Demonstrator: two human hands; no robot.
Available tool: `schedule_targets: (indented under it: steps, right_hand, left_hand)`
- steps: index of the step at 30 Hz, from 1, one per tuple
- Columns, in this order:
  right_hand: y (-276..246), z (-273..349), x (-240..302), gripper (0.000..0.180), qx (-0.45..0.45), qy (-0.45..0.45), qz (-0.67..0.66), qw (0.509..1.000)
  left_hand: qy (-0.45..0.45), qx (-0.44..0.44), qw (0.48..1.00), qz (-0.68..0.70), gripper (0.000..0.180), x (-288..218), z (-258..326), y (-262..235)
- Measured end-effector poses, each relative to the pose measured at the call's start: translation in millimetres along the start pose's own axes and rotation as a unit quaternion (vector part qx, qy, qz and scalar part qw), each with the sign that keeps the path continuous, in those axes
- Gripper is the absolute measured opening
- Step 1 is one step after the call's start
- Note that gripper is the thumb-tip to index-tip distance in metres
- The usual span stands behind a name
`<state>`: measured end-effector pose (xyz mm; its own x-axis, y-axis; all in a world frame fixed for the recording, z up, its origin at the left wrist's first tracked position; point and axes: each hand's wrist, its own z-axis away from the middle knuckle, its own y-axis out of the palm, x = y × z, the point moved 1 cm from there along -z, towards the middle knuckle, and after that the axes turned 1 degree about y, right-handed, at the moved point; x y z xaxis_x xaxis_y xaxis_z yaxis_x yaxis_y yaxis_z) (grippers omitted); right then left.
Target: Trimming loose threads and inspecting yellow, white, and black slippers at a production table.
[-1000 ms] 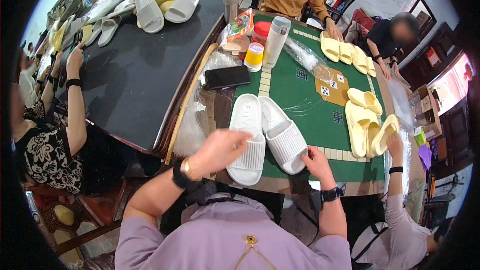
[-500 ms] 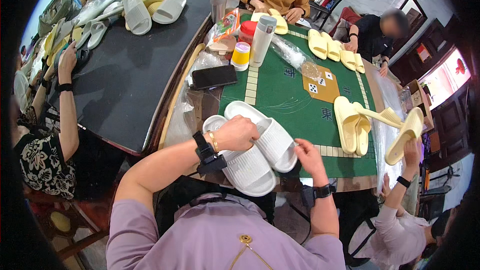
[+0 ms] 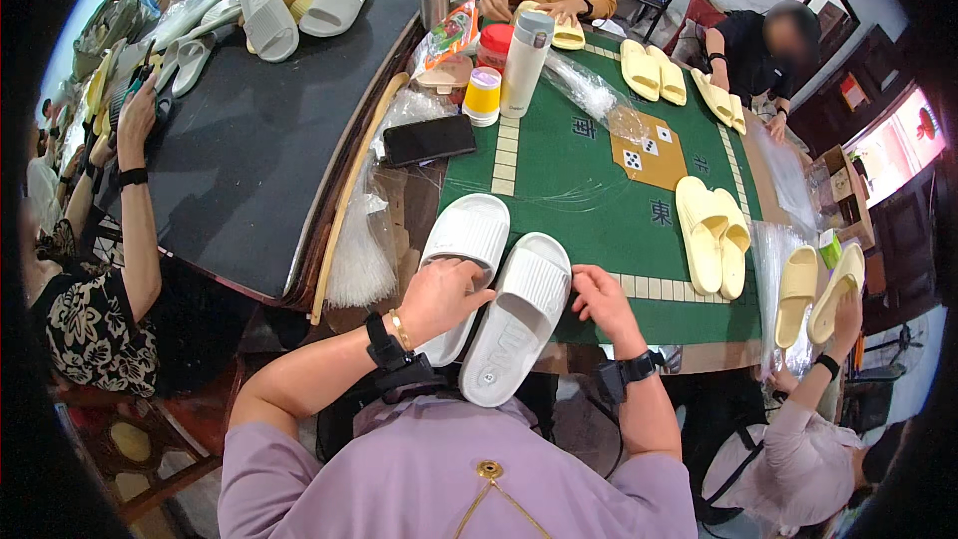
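Two white slippers lie side by side at the near edge of the green mat, straps away from me and heels toward me. My left hand (image 3: 444, 297) is closed on the left white slipper (image 3: 471, 225), its fingers at the opening under the ribbed strap. Its thumb points toward the right white slipper (image 3: 514, 324), which hangs over the table edge near my chest. Beside that slipper's strap is my right hand (image 3: 607, 307), open, with fingers loosely bent and apart. Whether its fingertips touch the slipper I cannot tell.
Yellow slippers (image 3: 702, 240) lie on the green mat (image 3: 589, 215), and a co-worker at right holds another yellow slipper (image 3: 836, 289). A phone (image 3: 429, 141), paper cups (image 3: 482, 97), a white bottle (image 3: 526, 65) and thin plastic ties (image 3: 361, 255) are on the left. A dark table (image 3: 269, 140) adjoins.
The white slippers have been turned round, so their straps now point away from me. My left hand has moved down and left; my right hand has come off the slipper's end.
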<state>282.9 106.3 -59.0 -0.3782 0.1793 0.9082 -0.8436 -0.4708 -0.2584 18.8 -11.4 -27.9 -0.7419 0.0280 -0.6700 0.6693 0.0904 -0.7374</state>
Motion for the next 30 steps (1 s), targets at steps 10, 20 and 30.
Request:
schedule_targets:
  steps: [10,20,30]
  right_hand:
    - [2,-42,19,0.027,-0.041,-0.134,0.173,0.975]
    - [0,-110,26,0.017,-0.168,-0.206,0.397,0.879]
    - [13,-122,35,0.012,-0.088,-0.187,0.568,0.796]
  left_hand:
    - [0.023,0.006,1.0,0.003,0.036,6,12,8]
    - [0.034,-0.039,0.997,-0.058,0.038,-1,2,19]
    - [-0.011,-0.038,0.995,-0.091,0.04,-5,-5,30]
